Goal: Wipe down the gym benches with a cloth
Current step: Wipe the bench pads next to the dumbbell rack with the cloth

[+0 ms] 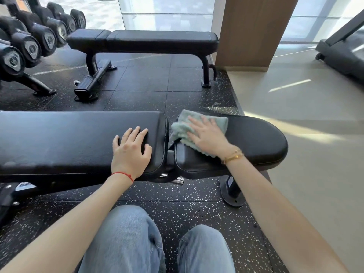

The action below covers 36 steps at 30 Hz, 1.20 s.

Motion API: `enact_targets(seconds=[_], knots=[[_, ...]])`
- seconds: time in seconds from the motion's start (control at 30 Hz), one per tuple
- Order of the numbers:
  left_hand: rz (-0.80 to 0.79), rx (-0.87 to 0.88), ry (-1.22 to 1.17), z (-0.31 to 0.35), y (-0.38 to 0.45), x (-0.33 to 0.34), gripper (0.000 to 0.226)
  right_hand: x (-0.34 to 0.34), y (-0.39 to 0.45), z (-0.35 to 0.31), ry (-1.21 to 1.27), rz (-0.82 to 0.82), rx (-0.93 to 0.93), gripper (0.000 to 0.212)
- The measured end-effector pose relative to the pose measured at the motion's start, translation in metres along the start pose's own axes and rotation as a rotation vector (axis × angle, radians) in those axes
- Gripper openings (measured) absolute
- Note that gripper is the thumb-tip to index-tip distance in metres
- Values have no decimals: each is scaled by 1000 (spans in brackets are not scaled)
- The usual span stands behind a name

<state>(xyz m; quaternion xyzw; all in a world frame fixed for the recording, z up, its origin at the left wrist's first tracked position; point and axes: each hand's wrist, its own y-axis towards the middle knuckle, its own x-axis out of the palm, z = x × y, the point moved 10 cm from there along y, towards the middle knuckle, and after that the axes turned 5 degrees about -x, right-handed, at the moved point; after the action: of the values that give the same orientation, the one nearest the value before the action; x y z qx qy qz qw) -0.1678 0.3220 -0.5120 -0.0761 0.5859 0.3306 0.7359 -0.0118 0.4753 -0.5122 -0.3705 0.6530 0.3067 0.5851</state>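
A black padded bench runs across in front of me, with a long back pad and a shorter seat pad to its right. My left hand rests flat on the right end of the long pad, fingers spread. A pale green cloth lies on the left part of the seat pad, its corner hanging into the gap between the pads. My right hand presses flat on the cloth with straight fingers. A second black bench stands farther back, near the window.
A rack of black dumbbells fills the far left. A wooden pillar rises behind the second bench's right end. A treadmill base sits at the far right on the pale floor. My knees in blue jeans are below the bench.
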Motion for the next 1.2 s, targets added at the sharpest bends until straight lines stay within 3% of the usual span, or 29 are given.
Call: enact_targets(seconds=[0.07,0.17,0.33,0.47,0.63,0.73,0.87,1.03,1.2], knots=[[-4,0,-2,0,0,1,48,4,-27,-29,21,29,-106,51],[-12,8,13,-2,-1,2,49,2,-77,-25,79,102,-109,49],[-15,11,16,1,-1,0,57,-4,-116,75,96,140,155,54],[-13,-5,13,3,-1,0,59,-13,-70,135,62,81,348,55],[-7,-3,3,2,-1,-1,55,-4,-5,49,25,25,131,54],[-13,0,5,-1,-2,0,53,1,-28,7,55,59,5,51],[-21,4,14,-2,-1,2,49,-2,-86,7,94,129,-51,51],[-29,-2,18,-2,-2,3,48,-10,-130,70,141,200,121,52],[-39,-5,26,2,-2,1,55,-16,-75,120,111,160,276,51]])
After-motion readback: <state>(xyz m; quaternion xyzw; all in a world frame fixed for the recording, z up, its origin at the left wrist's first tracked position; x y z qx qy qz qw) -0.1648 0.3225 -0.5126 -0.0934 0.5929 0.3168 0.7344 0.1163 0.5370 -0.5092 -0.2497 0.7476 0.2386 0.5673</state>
